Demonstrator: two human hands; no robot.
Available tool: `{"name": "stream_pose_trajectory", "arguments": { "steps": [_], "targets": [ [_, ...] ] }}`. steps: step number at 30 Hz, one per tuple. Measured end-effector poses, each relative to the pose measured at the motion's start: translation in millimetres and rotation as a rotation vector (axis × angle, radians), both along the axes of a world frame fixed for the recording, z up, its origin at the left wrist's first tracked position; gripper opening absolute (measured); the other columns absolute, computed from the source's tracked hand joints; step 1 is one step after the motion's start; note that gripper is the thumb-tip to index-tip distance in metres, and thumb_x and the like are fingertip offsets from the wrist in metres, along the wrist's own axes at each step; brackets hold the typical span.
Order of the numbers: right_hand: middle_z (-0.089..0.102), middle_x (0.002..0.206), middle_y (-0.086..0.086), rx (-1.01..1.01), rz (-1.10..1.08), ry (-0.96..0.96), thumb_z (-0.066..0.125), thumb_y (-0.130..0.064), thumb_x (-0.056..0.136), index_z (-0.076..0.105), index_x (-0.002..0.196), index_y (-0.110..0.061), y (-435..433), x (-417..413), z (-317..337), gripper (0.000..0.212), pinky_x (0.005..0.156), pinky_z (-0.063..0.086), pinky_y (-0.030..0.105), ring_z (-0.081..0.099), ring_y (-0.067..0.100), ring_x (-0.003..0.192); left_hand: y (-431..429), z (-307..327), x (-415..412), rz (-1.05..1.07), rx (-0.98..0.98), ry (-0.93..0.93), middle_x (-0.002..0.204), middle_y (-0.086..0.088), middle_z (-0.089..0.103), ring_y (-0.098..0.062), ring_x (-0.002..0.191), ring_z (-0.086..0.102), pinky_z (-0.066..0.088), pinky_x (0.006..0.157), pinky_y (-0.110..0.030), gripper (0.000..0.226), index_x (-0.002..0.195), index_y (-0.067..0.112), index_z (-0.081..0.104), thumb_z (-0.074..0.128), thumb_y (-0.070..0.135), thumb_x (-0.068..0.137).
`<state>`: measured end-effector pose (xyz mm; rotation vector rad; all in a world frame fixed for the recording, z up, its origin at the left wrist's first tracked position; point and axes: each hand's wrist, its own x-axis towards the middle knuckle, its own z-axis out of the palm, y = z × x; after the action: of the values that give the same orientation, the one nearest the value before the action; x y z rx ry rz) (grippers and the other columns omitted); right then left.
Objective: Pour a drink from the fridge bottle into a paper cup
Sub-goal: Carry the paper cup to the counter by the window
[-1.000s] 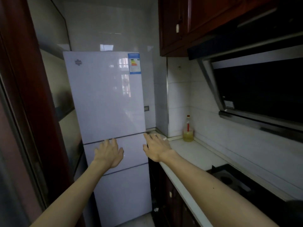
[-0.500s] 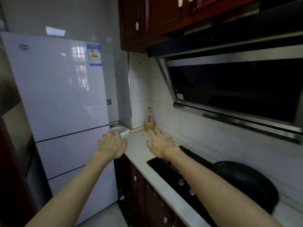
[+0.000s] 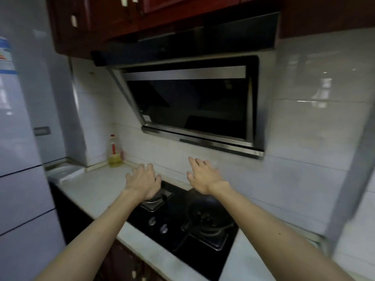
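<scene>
Both hands were held in the air above the hob (image 3: 182, 226), empty; the left hand (image 3: 142, 180) had its fingers loosely bent, the right hand (image 3: 203, 176) lay flat with its fingers straight; neither touched anything, likely held ready while the person looked for what was needed; the fridge (image 3: 18, 159) stood at the left edge, its visible doors closed, so the drink bottle was presumably inside, unseen; no paper cup showed; an oil bottle (image 3: 114, 157) stood in the back corner of the counter (image 3: 97, 187), yellow liquid low in it; a dark pan (image 3: 209, 214) sat on the right burner holding dark scraps, too blurred to name
</scene>
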<state>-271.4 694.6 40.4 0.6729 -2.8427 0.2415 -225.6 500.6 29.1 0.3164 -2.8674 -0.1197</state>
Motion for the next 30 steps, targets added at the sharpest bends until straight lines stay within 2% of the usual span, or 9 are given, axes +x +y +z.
{"name": "stream_pose_trajectory", "arguments": {
  "steps": [15,23,30],
  "targets": [
    [0.027,0.156,0.007,0.019,-0.372,-0.077,0.028,-0.038,0.103,0.011,0.154,-0.017,281,31,-30,0.057,0.101,0.039,0.054,0.030,0.034,0.136,250,-28,-39,-0.343,-0.035,-0.064,0.129,-0.018,0.048,-0.037,0.118,0.046,0.040,0.095,-0.049,0.043,0.126,0.009,0.045,0.034,0.040,0.098],
    [0.032,0.152,0.008,0.000,-0.515,-0.126,0.029,-0.038,0.103,0.016,0.149,-0.016,375,69,-55,0.053,0.098,0.041,0.053,0.034,0.035,0.133,350,-48,-29,-0.505,-0.051,-0.152,0.134,-0.020,0.042,-0.036,0.122,0.041,0.039,0.099,-0.049,0.047,0.133,0.007,0.038,0.029,0.040,0.101],
    [0.030,0.154,0.008,-0.025,-0.629,-0.187,0.030,-0.039,0.103,0.013,0.151,-0.018,417,82,-84,0.055,0.102,0.039,0.055,0.035,0.036,0.134,394,-75,-44,-0.589,-0.096,-0.204,0.138,-0.021,0.040,-0.037,0.123,0.041,0.040,0.100,-0.048,0.050,0.137,0.007,0.036,0.027,0.042,0.101]
  ]
}}
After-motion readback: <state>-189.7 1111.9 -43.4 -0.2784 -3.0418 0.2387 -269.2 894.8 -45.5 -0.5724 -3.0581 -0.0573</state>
